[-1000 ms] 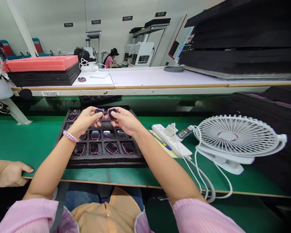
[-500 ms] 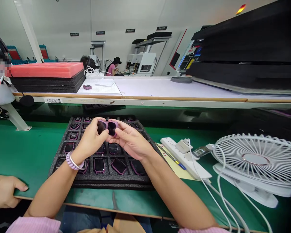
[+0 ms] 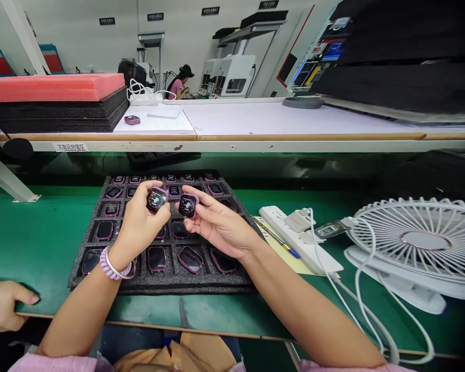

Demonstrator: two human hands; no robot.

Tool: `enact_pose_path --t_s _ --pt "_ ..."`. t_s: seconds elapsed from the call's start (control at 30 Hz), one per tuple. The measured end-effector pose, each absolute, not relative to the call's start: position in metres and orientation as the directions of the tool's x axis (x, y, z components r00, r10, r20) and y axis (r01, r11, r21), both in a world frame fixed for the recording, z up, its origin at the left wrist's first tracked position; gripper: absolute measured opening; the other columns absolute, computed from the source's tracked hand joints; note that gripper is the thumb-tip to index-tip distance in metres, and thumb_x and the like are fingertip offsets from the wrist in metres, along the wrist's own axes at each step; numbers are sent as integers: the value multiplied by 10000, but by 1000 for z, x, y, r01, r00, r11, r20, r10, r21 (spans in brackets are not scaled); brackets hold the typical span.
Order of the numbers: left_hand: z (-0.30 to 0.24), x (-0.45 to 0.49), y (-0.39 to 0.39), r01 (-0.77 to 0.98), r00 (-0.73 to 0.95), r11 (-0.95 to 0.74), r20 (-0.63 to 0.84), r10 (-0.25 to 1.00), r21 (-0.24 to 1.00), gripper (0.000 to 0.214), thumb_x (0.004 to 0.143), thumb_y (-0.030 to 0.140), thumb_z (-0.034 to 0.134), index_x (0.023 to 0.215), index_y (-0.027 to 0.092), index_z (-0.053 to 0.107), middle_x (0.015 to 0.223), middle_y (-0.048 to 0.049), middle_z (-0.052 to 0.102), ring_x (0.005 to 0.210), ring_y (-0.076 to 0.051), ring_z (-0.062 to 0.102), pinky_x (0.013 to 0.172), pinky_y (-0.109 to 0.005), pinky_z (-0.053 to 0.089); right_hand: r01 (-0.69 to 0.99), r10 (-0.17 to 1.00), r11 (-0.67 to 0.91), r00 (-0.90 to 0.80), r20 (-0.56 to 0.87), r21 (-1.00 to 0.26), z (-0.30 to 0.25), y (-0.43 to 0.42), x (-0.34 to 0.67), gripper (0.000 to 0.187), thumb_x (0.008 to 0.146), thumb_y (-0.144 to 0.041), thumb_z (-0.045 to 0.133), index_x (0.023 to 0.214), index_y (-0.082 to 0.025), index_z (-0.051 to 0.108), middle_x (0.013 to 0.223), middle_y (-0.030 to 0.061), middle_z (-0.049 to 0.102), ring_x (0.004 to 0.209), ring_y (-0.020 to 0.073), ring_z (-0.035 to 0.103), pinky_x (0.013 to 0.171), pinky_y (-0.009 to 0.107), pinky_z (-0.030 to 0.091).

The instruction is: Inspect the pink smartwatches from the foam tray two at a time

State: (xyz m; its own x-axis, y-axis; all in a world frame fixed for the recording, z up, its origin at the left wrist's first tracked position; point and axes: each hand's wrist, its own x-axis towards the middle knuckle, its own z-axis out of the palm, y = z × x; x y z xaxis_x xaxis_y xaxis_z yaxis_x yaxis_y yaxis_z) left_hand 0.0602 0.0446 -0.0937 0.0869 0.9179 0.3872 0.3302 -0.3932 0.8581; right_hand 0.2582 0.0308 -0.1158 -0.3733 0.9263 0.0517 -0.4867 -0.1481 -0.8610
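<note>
My left hand (image 3: 141, 214) grips a purple smartwatch case (image 3: 157, 200) whose screen is lit with a dial. Just to its right, my right hand (image 3: 217, 219) pinches a second purple smartwatch (image 3: 188, 205), also with a lit screen. A small gap separates the two watches. Both hands are held above a dark grey foam tray (image 3: 158, 287) with rows of square pockets. Similar purple watches lie in the pockets; those in the near rows, such as the tilted watch (image 3: 190, 259), have dark screens, and several far ones show white lines of text. My hands and wrists hide some middle pockets.
Right of the tray are a pen (image 3: 282, 243) on yellow paper, a white power strip (image 3: 300, 237) with cables, and a white fan (image 3: 422, 243). A shelf edge (image 3: 232, 146) crosses behind. Another person's hand (image 3: 5, 305) rests at the bench's left edge.
The two watches, touching or nearly so before, are now apart. Their screens have gone from dark to lit. The whole view has shifted slightly.
</note>
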Motion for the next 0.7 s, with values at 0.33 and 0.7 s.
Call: enact_pose_path --t_s 0.33,0.7 --pt "-96 65 40 237 176 -461 429 886 855 404 814 245 629 1215 197 626 1116 -52 702 990 -184 655 898 -305 522 -489 891 -66 -422 169 -870 -104 28 254 491 878 -358 890 1328 -363 695 1011 -16 676 749 152 652 743 317 574" --pt "-100 68 39 167 121 -508 494 861 845 389 834 263 687 1212 183 644 1101 -42 652 967 -150 611 797 -233 510 -537 852 -89 -478 215 -839 -108 28 254 460 927 -295 848 1331 -293 627 932 -33 634 745 118 651 727 253 554"
